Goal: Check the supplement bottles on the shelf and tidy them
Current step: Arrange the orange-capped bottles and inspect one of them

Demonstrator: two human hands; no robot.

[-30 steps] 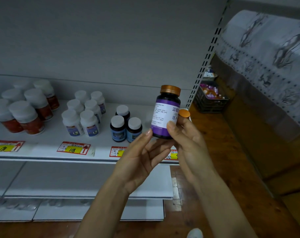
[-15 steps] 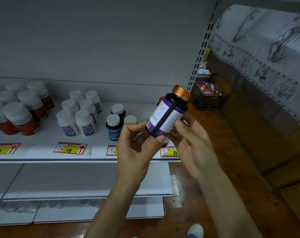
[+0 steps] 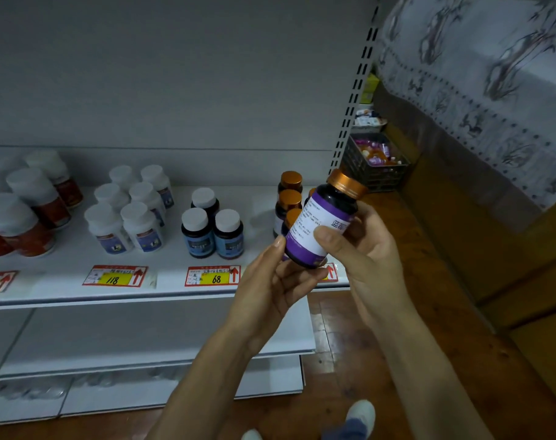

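You hold the purple-label bottle point(image 3: 321, 223) tilted before the shelf point(image 3: 175, 281): right hand point(image 3: 365, 249) wrapped round its label, left hand point(image 3: 276, 281) cupping its base (label check, I reckon). That's 1 in hand; its orange-capped neighbours point(image 3: 291, 198) look unchecked.

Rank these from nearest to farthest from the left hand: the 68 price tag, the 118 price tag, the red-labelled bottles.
1. 68 price tag, just left of the left hand.
2. 118 price tag, further left.
3. red-labelled bottles, far left.
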